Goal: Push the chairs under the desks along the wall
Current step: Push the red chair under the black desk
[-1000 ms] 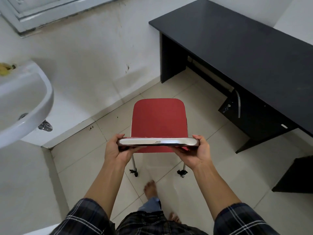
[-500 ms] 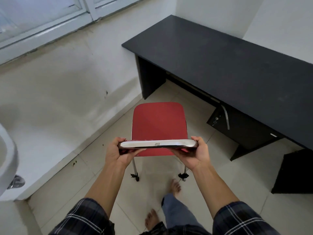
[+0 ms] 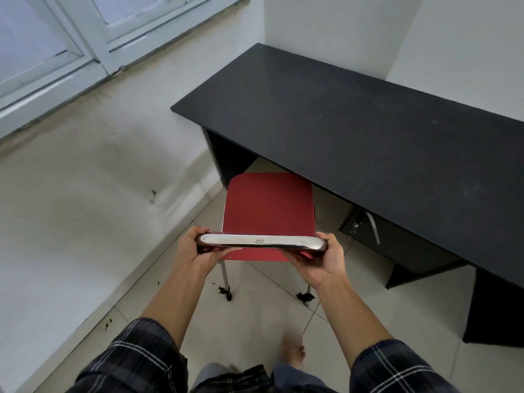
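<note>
A chair with a red seat (image 3: 269, 208) and a chrome-topped backrest (image 3: 261, 241) stands on the tiled floor in front of me. My left hand (image 3: 195, 251) grips the backrest's left end and my right hand (image 3: 323, 259) grips its right end. The seat's front edge reaches the open gap under the left end of a long black desk (image 3: 354, 131) that runs along the right wall. Two chrome rear legs with dark feet show below the seat; the front legs are hidden.
A black drawer unit (image 3: 377, 236) with a key and metal handle hangs under the desk right of the chair. The desk's left side panel (image 3: 226, 157) stands beside the seat. A stained white wall (image 3: 85, 194) with a window (image 3: 56, 38) lies left. Another dark panel (image 3: 493, 313) is at right.
I have walked forward with the chair toward the desk. The washbasin has left the view at left, and the seat's front now meets the desk's opening.
</note>
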Demonstrator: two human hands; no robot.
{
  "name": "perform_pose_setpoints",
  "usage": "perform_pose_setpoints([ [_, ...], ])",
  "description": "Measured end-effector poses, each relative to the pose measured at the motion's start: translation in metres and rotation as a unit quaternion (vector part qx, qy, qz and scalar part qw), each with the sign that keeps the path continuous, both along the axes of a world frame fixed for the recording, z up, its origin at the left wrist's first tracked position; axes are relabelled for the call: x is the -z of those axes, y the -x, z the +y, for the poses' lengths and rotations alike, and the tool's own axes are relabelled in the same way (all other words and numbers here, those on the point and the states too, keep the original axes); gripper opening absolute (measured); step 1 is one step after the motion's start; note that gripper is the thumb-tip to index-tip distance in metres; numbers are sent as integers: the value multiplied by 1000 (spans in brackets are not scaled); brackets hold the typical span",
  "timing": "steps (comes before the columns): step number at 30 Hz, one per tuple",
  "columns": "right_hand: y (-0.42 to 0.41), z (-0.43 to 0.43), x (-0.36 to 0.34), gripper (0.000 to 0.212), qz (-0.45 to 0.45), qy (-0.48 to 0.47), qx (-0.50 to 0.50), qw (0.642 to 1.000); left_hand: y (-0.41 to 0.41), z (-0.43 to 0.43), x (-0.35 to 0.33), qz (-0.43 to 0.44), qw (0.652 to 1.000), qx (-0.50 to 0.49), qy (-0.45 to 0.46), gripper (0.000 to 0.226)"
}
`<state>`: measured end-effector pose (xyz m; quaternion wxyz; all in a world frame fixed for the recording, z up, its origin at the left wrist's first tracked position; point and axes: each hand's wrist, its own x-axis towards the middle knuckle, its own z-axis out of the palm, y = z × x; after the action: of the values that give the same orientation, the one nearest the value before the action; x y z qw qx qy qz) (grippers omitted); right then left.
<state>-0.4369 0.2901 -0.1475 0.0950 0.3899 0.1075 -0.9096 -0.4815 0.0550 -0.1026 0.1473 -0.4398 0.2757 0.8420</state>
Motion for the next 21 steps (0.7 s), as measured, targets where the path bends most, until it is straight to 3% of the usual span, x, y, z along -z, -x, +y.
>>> perform_pose_setpoints([
  [3,19,-5,1,54,-12,-12,22,1000,27,-1,-5,5,1000,14,-1,11],
  [7,40,-13,5,80,-23,-23,43,999,59,-9,0,16,999,33,16,9],
  [10,58,-29,9,70,-23,-14,77,997,92,-22,2,27,998,60,26,7],
  [14,85,-55,11,85,-18,-8,113,993,137,-39,-2,40,993,101,48,10],
  [18,113,-85,9,48,-27,2,165,986,183,-58,-1,41,989,130,59,10],
  [21,129,-103,12,46,-27,2,189,982,211,-70,-1,34,987,150,44,14],
])
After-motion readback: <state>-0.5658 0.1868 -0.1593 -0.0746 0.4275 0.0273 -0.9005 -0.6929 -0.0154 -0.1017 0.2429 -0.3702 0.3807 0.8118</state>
